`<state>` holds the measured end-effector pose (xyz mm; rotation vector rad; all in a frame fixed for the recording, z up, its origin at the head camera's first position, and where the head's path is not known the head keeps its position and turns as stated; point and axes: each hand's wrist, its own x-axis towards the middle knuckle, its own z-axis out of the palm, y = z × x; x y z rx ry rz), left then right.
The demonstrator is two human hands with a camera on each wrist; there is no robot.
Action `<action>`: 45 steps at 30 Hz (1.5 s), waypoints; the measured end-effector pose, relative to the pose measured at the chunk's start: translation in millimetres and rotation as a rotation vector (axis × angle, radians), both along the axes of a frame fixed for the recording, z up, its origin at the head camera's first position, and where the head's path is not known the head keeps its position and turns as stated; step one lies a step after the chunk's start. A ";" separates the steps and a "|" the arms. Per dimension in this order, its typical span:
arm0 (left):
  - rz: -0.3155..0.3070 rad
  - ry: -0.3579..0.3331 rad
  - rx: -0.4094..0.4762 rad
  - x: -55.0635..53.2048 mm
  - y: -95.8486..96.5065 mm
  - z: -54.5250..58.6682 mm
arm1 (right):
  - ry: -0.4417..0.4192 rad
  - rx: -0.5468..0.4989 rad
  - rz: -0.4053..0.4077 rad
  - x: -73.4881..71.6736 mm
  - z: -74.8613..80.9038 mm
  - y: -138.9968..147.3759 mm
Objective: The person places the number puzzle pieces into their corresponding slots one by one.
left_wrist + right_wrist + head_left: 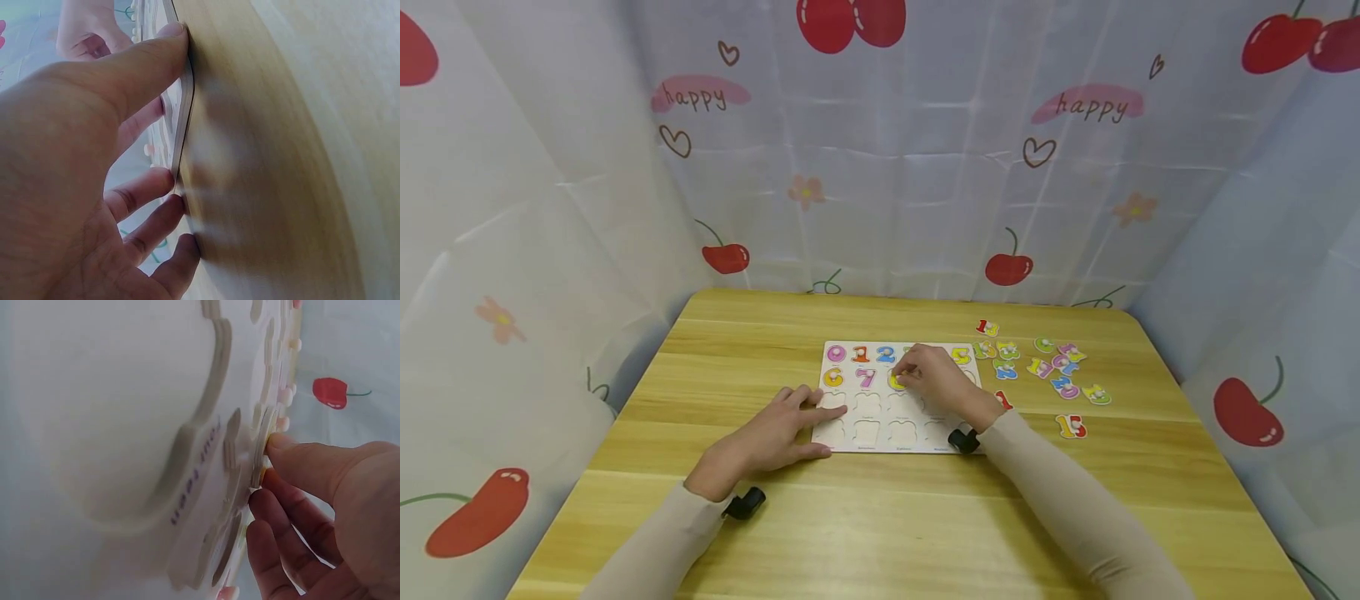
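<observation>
A white number puzzle board (865,437) lies on the wooden table, with 0, 1, 2, 5, 6 and 7 visible in its upper rows. My right hand (936,379) is over the second row, where thumb and fingers pinch a yellow number piece (895,381) just right of the pink 7 (866,378). In the right wrist view this piece (261,453) stands tilted at the board's surface; its digit is partly covered. My left hand (782,429) rests spread at the board's left edge, its thumb (164,50) touching near the front corner.
Several loose number pieces lie right of the board, among them a red and yellow 15 (1072,427), a 13 (987,327) and a green-yellow piece (1097,394). The two lower board rows show bare recesses. Printed curtains (917,217) enclose the table (880,525).
</observation>
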<state>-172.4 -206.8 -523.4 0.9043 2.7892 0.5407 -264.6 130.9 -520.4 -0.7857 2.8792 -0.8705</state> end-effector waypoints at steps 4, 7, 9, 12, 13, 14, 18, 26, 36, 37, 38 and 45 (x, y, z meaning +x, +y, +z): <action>0.003 -0.002 0.001 0.4 0.0 1.4 | 0.020 -0.004 0.007 -0.3 -1.8 -1.5; 0.009 -0.004 0.001 0.6 -0.4 1.9 | 0.023 -0.008 0.010 -1.3 -2.5 -2.4; 0.010 -0.001 -0.001 0.5 -0.5 1.9 | 0.022 -0.010 0.014 -2.4 -2.7 -3.1; 0.004 0.003 -0.005 0.2 -0.3 1.2 | 0.013 -0.015 0.016 -3.2 -2.8 -3.8; 0.001 0.005 -0.006 0.0 -0.1 0.8 | 0.009 -0.015 0.015 -3.2 -2.7 -3.9; -0.002 0.005 -0.006 -0.1 0.0 0.5 | 0.007 -0.014 0.015 -3.4 -3.1 -3.7; -0.005 0.002 -0.003 -0.4 -0.2 -0.7 | 0.007 -0.005 0.014 -3.2 -3.6 -3.1; 0.004 -0.001 -0.010 0.3 -0.2 -1.2 | -0.007 -0.017 0.010 -3.3 -3.1 -2.0; -0.007 0.000 0.004 -0.8 0.7 -0.8 | -0.024 -0.007 0.030 -6.1 1.8 -0.3; -0.005 0.000 0.004 -0.9 0.8 -1.0 | -0.020 -0.005 0.041 -6.7 2.2 -0.4; -0.004 0.001 0.001 -1.0 0.9 -1.1 | -0.014 -0.002 0.052 -7.3 2.5 -0.7; -0.007 0.010 -0.005 -0.8 1.3 -1.5 | -0.034 -0.005 0.033 -7.6 0.3 -2.6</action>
